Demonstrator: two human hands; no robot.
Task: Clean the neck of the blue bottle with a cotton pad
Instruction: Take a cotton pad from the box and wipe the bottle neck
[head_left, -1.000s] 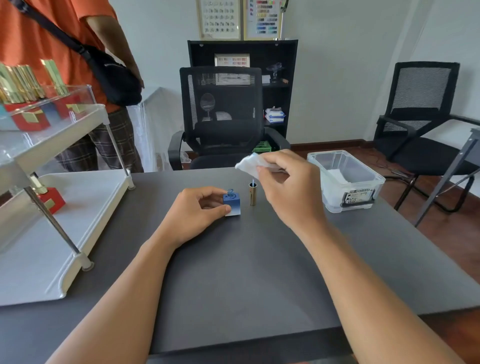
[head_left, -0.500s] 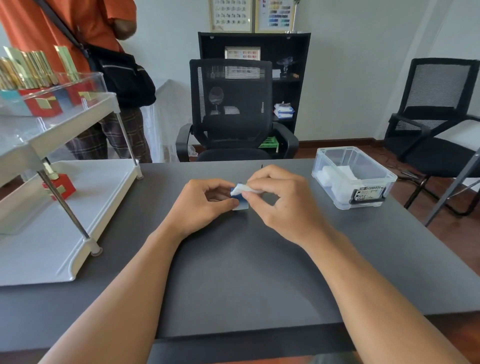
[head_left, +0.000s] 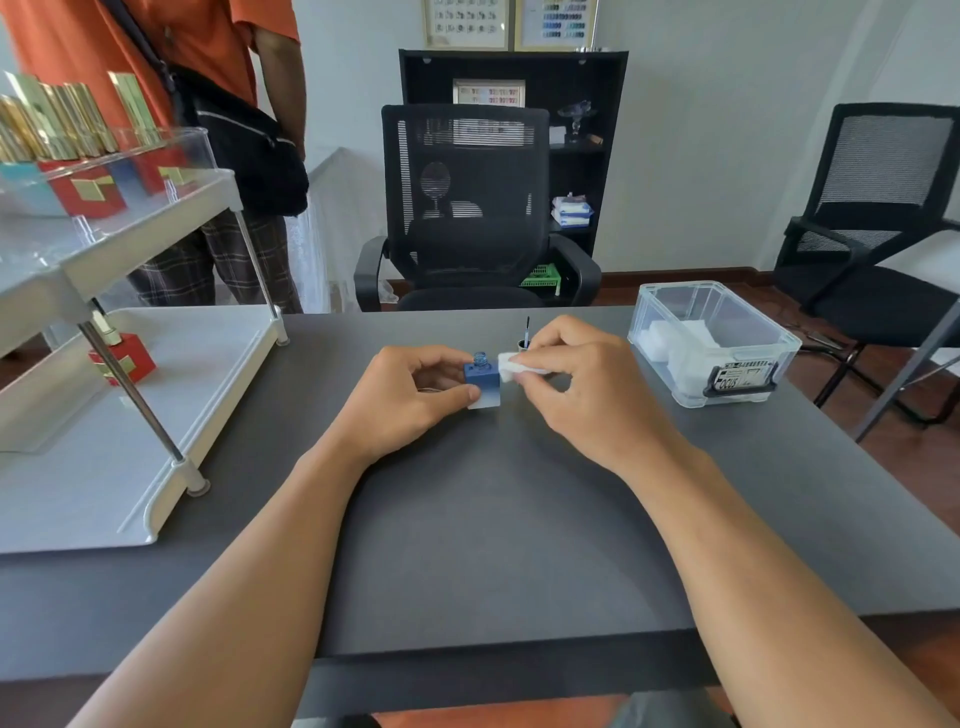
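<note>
A small square blue bottle (head_left: 483, 382) stands upright on the grey table (head_left: 467, 519), its cap off and its threaded neck bare. My left hand (head_left: 410, 400) grips the bottle's body from the left. My right hand (head_left: 582, 387) pinches a folded white cotton pad (head_left: 511, 362), whose tip sits just right of the neck at shoulder height. Whether the pad touches the neck is unclear. The bottle's cap with its brush (head_left: 524, 338) stands upside down behind my right fingers.
A clear plastic box (head_left: 711, 343) with white pads sits at the right. A white two-tier rack (head_left: 130, 395) with red and gold bottles fills the left. A person in an orange shirt (head_left: 208, 104) stands behind it, beside a black office chair (head_left: 467, 208).
My right hand came down from above the bottle with the pad, covered the neck, and now holds the pad just right of it. My left hand kept its grip on the bottle.
</note>
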